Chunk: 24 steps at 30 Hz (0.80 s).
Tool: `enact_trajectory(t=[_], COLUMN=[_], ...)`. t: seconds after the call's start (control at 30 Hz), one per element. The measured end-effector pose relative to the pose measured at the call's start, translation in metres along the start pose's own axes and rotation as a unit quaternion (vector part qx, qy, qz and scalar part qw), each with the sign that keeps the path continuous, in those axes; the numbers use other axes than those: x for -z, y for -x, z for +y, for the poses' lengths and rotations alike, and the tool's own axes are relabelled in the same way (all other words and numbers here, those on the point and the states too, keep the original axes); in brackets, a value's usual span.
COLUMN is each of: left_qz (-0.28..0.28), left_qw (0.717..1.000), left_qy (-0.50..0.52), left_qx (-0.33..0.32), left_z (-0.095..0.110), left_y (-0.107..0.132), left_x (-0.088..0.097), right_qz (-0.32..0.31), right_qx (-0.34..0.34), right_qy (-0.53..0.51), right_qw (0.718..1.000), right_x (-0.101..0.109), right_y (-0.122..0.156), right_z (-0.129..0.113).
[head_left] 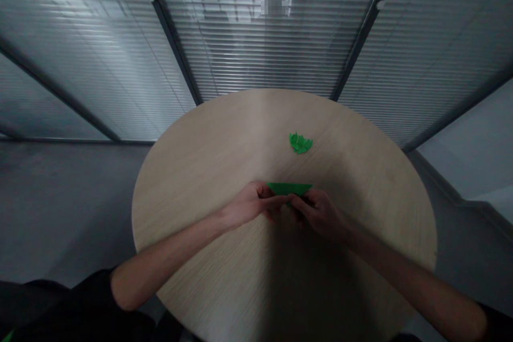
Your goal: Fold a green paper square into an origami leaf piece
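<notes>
1. A person's left hand (249, 206) and right hand (316, 214) meet near the middle of a round, pale wood-grain worktop (208, 171), with both forearms reaching in from the bottom of the frame.
2. A folded green paper (289, 188), long and tapering to a point at each end, sits just above the hands, held level over the worktop and near its centre.
3. The left hand's fingers (276, 202) and the right hand's fingers (300, 203) are closed and grip the lower edge of the fold from either side, their tips almost meeting. The hands hide the paper's lower part.
4. A small heap of green paper scraps (300, 142) lies on the worktop beyond the hands, well apart from them and a little to the right of the folded paper. Its separate pieces are too small to tell.
5. Black sleeves (60, 307) show at the bottom left corner, pushed above the bare left forearm.
6. Behind the worktop stand glass office partitions (260, 48) with dark frames and slatted blinds, above a grey floor (68, 208).
</notes>
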<state>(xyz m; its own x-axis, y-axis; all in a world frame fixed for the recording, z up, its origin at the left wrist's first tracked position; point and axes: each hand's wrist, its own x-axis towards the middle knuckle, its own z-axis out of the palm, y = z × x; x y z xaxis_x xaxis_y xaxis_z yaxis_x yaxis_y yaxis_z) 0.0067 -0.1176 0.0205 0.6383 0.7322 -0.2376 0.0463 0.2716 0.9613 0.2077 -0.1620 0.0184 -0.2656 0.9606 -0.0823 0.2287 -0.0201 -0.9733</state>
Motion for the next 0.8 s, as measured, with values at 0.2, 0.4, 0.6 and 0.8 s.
enact_trajectory(t=[0.2,0.4,0.6,0.8], left_qz=[0.066,0.117,0.153,0.209], left_qw=[0.997,0.989,0.98,0.964], left_qy=[0.037,0.084,0.121,0.157], left_qx=[-0.016,-0.036,-0.049,-0.054], left_z=[0.0,0.003,0.003,0.005], left_y=[0.0,0.001,0.001,-0.004], left_x=[0.005,0.003,-0.001,0.009], right_qz=[0.008,0.018,0.028,0.024], right_qx=[-0.002,-0.011,-0.007,-0.017], right_qy=[0.0,-0.01,-0.006,-0.005], right_qw=[1.0,1.0,1.0,1.0], right_x=[0.001,0.001,0.001,0.002], right_y=[0.0,-0.002,-0.003,-0.002], right_z=[0.002,0.001,0.005,0.007])
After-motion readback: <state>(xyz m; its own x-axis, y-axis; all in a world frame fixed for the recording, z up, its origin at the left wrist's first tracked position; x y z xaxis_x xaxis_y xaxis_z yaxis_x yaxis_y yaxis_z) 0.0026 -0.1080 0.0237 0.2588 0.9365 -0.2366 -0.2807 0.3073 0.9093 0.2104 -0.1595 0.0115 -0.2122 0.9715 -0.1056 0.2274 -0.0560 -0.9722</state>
